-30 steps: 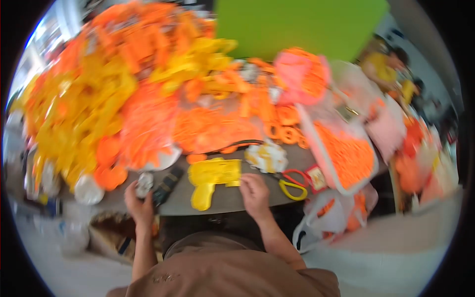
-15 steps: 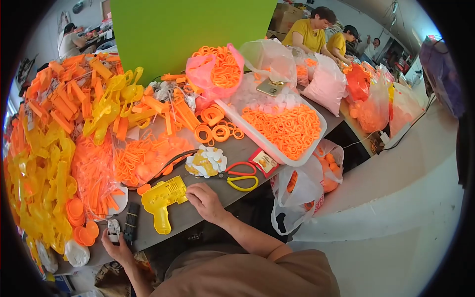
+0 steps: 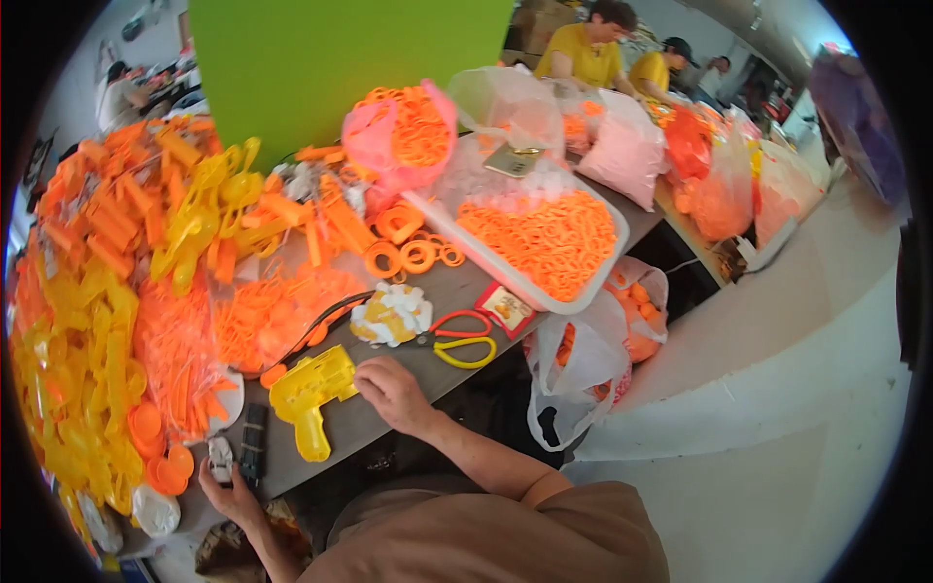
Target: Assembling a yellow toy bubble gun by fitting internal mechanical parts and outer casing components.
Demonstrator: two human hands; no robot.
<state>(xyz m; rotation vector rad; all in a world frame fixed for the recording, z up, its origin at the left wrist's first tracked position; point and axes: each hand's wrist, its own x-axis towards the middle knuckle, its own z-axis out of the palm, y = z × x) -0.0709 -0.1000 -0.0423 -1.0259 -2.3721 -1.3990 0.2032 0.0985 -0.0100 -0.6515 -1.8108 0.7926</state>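
Note:
A half shell of a yellow toy gun (image 3: 313, 389) lies on the grey table with its hollow inside facing up. My right hand (image 3: 394, 396) is at the front end of its barrel, fingers curled and pinched together; whatever they hold is hidden. Near the table's left front edge, my left hand (image 3: 231, 497) has thumb and fingers closed about a small white part (image 3: 222, 461). Just right of that part lies a black block-shaped piece (image 3: 254, 442). Scissors (image 3: 465, 340) with red and yellow handles and a pile of white pieces (image 3: 393, 315) lie beyond the shell.
Heaped yellow shells (image 3: 73, 379) and orange parts (image 3: 112, 219) crowd the left. A white tray (image 3: 583, 303) of small orange rings stands right of centre. A red packet (image 3: 506, 309) lies by the scissors. Plastic bags (image 3: 578, 374) hang at the table's edge. People work farther back.
The whole view has shifted slightly, so the table's things appear a little farther left. Both hands stay by the same pieces, with little visible movement.

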